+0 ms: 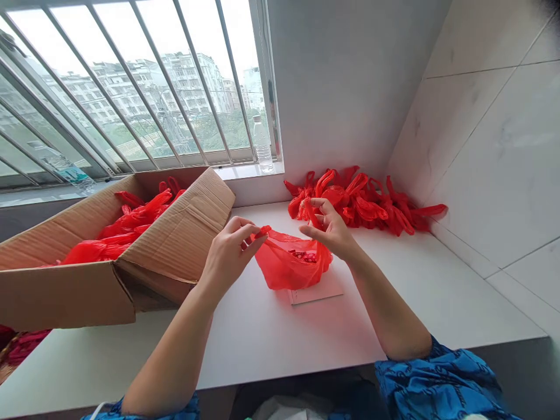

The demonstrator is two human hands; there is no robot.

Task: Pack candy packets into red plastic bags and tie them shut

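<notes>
A small red plastic bag [289,265] sits on a white card [319,290] in the middle of the white counter [280,332]. Small red items show inside its open mouth. My left hand [230,254] pinches the bag's left handle. My right hand [329,228] pinches the right handle, pulled up above the bag. Both hands are closed on the handles.
An open cardboard box [175,245] full of red bags stands at the left. A heap of tied red bags [363,201] lies at the back by the tiled wall [490,146]. A clear bottle [263,143] stands on the barred window's sill.
</notes>
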